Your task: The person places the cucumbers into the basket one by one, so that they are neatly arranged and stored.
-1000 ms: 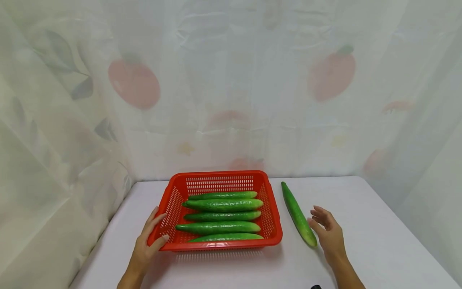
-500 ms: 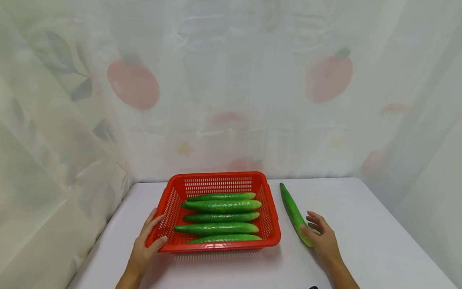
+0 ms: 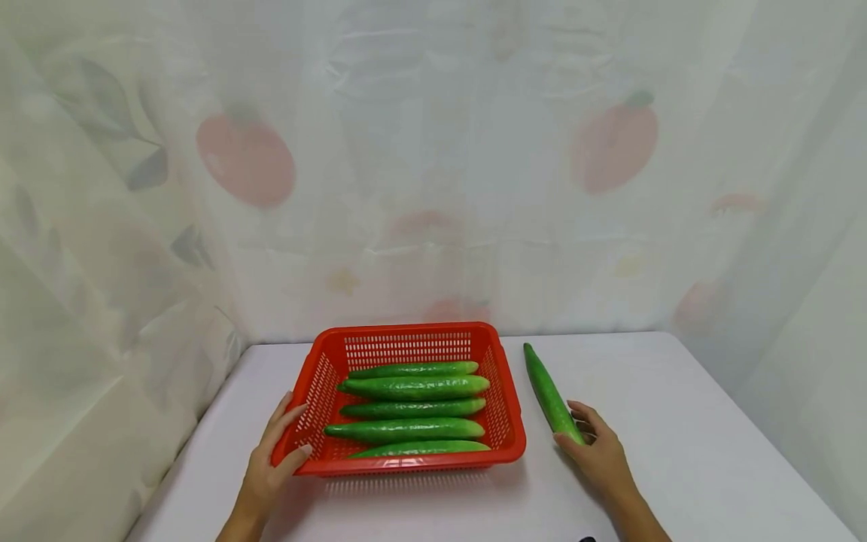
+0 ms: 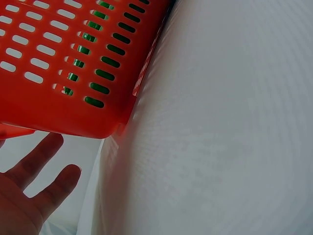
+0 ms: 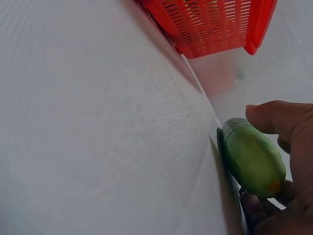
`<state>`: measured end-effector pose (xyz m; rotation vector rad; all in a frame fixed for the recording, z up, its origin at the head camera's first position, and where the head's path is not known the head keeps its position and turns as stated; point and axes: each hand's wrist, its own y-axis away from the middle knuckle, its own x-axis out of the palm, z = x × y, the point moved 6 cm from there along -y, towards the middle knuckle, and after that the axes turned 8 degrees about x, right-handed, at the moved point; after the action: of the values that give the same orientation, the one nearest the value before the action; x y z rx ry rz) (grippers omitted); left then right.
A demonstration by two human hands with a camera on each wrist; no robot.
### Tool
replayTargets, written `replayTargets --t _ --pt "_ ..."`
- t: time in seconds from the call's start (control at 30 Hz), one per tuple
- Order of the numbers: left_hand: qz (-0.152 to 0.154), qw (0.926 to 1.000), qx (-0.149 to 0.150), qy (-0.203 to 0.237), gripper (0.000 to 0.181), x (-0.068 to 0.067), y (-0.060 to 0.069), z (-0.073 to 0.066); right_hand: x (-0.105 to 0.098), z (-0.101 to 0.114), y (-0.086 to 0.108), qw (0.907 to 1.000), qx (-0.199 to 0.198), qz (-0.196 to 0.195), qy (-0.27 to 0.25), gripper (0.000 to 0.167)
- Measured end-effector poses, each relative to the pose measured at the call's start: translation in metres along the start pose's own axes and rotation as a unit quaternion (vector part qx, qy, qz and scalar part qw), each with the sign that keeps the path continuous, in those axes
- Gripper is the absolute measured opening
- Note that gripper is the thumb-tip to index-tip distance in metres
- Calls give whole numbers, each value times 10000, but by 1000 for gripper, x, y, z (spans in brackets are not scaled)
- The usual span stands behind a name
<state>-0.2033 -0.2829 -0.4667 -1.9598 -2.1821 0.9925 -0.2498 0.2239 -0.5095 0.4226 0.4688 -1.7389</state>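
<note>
Green cucumbers, several of them, lie side by side in a red plastic basket [image 3: 406, 464]; the nearest cucumber [image 3: 420, 448] is partly behind the front rim. At the basket's left front corner, my left hand [image 3: 267, 467] touches the rim with spread fingers. In the left wrist view, two fairly straight fingers [image 4: 36, 161] show just outside the perforated wall. Right of the basket, a single cucumber [image 3: 547, 391] slants across the white table. My right hand [image 3: 599, 455] grips its pale near end, the thumb [image 5: 269, 116] on one side and fingers on the other.
White tabletop [image 3: 677, 421] surrounds the basket and extends right of the single cucumber. A pale curtain [image 3: 433, 188] with faded fruit prints hangs behind and along both sides. A small black object [image 3: 587, 539] shows at the bottom edge.
My right hand has moved left and slightly down onto the cucumber's near end, and its thumb and fingers have closed round it. The left hand stays at the basket's corner.
</note>
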Motion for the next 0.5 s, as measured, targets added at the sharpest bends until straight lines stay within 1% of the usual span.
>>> replayTargets --t 0.07,0.17,0.27,0.37,0.5 --pt "-4 10000 0 5 49 0 0 0 1 -1 0 9996 96 -1 254 63" --pt "5 10000 -51 -17 49 0 0 0 1 -2 0 9986 223 -22 469 62" --pt "12 9999 -100 -35 49 0 1 0 -2 -2 1 9973 380 -181 601 58" --pt "17 9999 -110 -25 50 0 1 0 -6 -4 2 9958 563 -390 611 53" --pt "33 10000 -82 7 49 0 1 -1 -9 -6 2 9950 715 -554 421 48"
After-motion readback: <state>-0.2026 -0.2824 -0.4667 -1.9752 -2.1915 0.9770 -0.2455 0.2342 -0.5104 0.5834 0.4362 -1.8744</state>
